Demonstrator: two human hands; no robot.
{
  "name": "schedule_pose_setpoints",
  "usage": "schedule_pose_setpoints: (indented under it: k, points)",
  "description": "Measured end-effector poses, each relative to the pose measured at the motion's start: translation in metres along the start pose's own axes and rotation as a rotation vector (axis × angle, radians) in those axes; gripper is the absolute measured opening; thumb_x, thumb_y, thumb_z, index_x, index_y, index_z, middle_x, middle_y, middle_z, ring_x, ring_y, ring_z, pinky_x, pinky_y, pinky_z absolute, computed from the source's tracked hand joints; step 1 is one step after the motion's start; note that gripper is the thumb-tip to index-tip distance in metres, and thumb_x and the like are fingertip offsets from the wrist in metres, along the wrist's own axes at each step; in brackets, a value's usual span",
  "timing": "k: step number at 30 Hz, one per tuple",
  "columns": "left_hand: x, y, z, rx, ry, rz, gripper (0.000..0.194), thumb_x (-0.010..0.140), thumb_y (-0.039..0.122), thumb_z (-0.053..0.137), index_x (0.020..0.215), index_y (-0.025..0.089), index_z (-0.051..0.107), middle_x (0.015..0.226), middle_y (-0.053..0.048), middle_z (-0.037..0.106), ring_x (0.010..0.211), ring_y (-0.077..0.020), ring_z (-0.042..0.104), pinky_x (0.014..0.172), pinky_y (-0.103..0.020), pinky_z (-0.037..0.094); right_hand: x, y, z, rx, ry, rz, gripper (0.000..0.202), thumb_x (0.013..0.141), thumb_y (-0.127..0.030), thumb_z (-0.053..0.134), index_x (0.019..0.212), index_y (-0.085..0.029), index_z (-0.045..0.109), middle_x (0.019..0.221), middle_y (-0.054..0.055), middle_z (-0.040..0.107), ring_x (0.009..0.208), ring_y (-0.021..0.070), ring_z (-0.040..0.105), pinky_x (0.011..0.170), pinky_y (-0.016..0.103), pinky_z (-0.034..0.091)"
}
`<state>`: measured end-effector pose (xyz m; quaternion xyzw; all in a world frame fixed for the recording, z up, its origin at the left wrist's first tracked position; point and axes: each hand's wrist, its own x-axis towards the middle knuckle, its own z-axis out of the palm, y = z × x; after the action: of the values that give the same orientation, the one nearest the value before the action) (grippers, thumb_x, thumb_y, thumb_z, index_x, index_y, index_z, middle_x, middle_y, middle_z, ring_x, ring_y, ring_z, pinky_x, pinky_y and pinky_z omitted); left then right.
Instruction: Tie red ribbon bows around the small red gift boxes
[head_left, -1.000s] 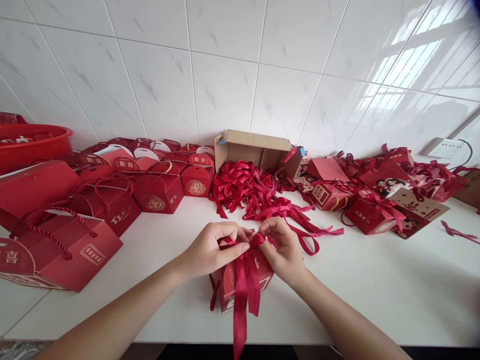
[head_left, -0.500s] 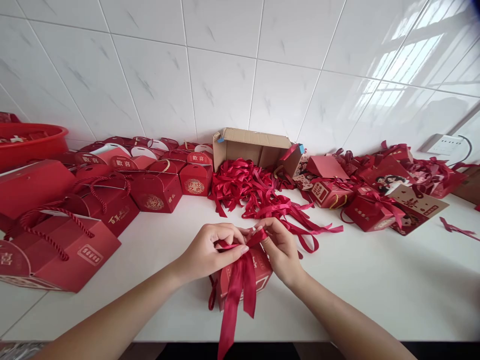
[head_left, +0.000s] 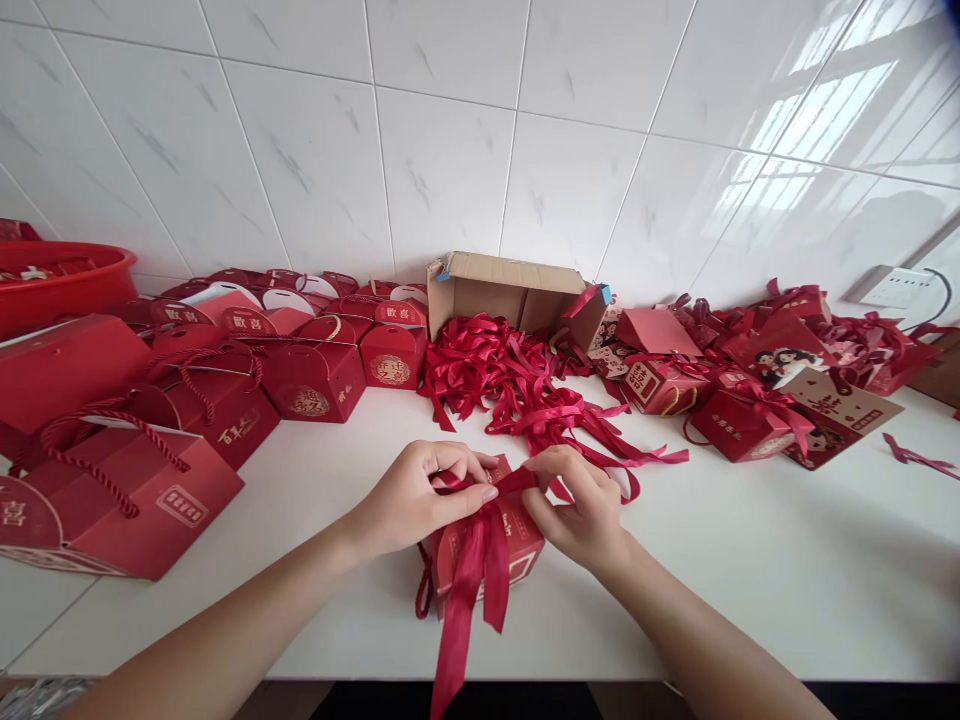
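Note:
A small red gift box [head_left: 525,545] with gold print stands on the white table in front of me, a twisted red cord hanging at its left side. Over its top lies a dark red satin ribbon [head_left: 471,580], two long tails draping down the front. My left hand [head_left: 431,500] pinches the ribbon at the knot above the box, thumb against fingers. To its right, my right hand [head_left: 576,505] is closed on a ribbon loop and draws it out sideways. The knot itself is partly covered by my left thumb.
A cardboard box [head_left: 517,268] lies by the tiled wall, a heap of loose ribbons [head_left: 510,375] spilling from it. Red gift boxes [head_left: 319,380] crowd the left, near a red basin [head_left: 67,290]. Ribboned boxes [head_left: 750,425] stand right, with a power strip [head_left: 892,287] behind.
My right hand has moved slightly right and its fingers have curled in, stretching the ribbon loop away from the knot. My left hand keeps its pinch in nearly the same spot.

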<state>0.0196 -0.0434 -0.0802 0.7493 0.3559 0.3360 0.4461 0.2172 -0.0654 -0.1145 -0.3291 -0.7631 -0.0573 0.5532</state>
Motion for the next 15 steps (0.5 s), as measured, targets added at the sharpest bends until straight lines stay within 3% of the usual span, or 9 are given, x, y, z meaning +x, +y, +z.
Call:
schedule_pose_setpoints:
  k: [7, 15]
  points:
    - [0.0008, 0.0030, -0.0028, 0.070, -0.038, -0.003, 0.013, 0.079, 0.024, 0.065, 0.068, 0.017, 0.063, 0.087, -0.006, 0.072, 0.104, -0.0237, 0.065, 0.073, -0.026, 0.049, 0.0057, 0.0048, -0.0039, -0.077, -0.028, -0.172, 0.032, 0.073, 0.001, 0.053, 0.096, -0.021, 0.050, 0.061, -0.003, 0.050, 0.054, 0.0126, 0.046, 0.053, 0.028, 0.041]
    - [-0.0026, 0.0004, -0.0034, 0.076, -0.041, 0.026, 0.017, 0.079, 0.024, 0.065, 0.065, 0.018, 0.057, 0.080, -0.005, 0.070, 0.106, -0.0253, 0.064, 0.068, -0.025, 0.048, 0.0076, 0.0043, -0.0041, -0.122, -0.084, -0.238, 0.033, 0.073, 0.000, 0.050, 0.098, -0.022, 0.050, 0.067, 0.000, 0.053, 0.062, 0.0158, 0.052, 0.058, 0.030, 0.042]
